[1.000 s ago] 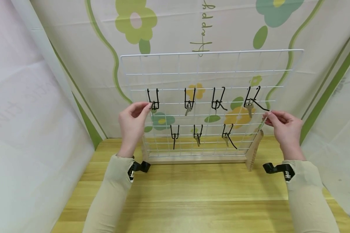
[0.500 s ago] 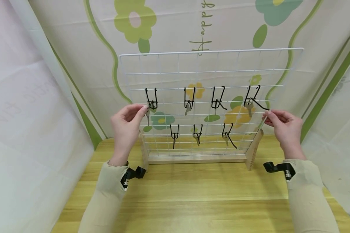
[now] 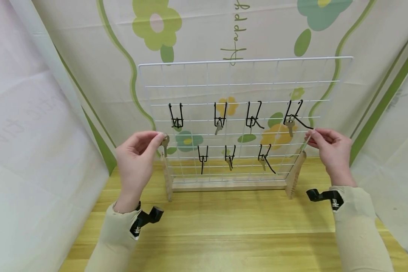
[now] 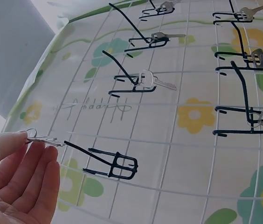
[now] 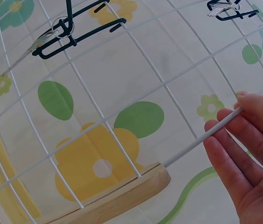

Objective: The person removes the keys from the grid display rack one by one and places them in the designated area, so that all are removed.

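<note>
One key (image 3: 165, 146), left hand (image 3: 135, 160) grip clamped on it, right hand (image 3: 334, 152) grip pinching white wire grid (image 3: 244, 61)

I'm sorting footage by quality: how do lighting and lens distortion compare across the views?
Head: bright, soft shadows on the yellow wooden table; left wrist: dimmer, the white wire grid bowed; right wrist: also dim, grid lines curving at left.

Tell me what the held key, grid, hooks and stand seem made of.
Key: apparently bare metal, by its silvery shine.
Grid: likely coated metal wire; thin, smooth, white rods.
Hooks: probably metal, coated black; thin, bent rods.
Stand: probably wood, seemingly unpainted; pale tan surface.
</note>
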